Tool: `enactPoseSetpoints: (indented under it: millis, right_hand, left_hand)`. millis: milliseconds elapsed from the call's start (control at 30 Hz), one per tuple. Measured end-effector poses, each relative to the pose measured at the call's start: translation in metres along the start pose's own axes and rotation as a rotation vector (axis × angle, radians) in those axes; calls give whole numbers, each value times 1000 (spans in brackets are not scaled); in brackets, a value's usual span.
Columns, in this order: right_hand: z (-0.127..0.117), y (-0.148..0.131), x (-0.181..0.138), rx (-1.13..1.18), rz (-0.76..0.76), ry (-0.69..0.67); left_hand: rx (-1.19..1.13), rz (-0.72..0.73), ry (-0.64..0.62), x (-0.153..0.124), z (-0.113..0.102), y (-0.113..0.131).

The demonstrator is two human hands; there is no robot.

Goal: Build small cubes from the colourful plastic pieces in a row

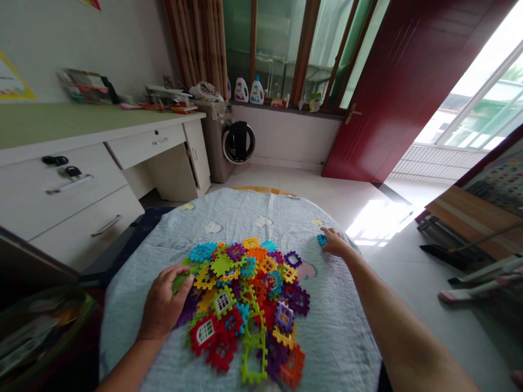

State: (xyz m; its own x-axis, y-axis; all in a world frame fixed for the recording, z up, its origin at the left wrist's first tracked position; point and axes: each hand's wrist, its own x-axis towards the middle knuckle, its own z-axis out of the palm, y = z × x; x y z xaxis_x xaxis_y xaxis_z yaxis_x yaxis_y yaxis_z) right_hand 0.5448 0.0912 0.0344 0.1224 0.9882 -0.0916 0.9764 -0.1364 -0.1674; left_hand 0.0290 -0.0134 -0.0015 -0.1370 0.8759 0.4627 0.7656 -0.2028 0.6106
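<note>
A heap of colourful plastic interlocking tiles (223, 265) lies on the cloth-covered round table (327, 326); some are solid squares, others have window-like centres. At the heap's left edge, my left hand (165, 296) has its thumb and fingers closed on a green tile (180, 281). Stretched out to the far right side of the table, my right hand (335, 242) grips a small blue tile (322, 239), apart from the heap. Fingers partly cover both held tiles.
A white cabinet with a green top (81, 122) stands at the left. Behind the table are a washing machine (220, 139) with its door open and a red door (368, 98). A lined bin (77, 310) sits at lower left, and a wooden bench (474, 218) at right.
</note>
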Motion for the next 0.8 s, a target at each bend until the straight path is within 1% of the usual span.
enactPoseSetpoints:
  millis: [67,100,167,233,267,367,467,533,600,733,800]
  right_hand:
    - [2,-13,-9,36,-21,49]
    - [4,-23,-14,74,-56,79]
    - [10,-49,-25,191,-174,122]
    - [16,-83,-33,298,-312,71]
    - [19,-101,-36,334,-348,30]
    - [22,-152,-39,355,-380,-65]
    - [22,-190,-39,312,-377,-129]
    - [22,-204,-42,288,-398,-161]
    - [21,-210,-49,265,-429,-186]
    - [15,-207,-68,239,-482,-268]
    - [7,-207,-72,235,-471,-309]
  left_hand:
    - [0,0,-2,0,0,0]
    - [-3,1,-4,0,0,1]
    - [-11,7,-18,0,0,2]
    - [-19,11,-31,1,0,4]
    - [-22,10,-34,1,-1,6]
    - [-27,-6,-27,0,-2,9]
    - [-40,-18,-27,0,-4,11]
    - [-51,-24,-24,0,-5,13]
    - [-64,-29,-18,0,-6,16]
    - [-86,-31,-16,0,-7,18]
    - [-89,-24,0,0,-7,18]
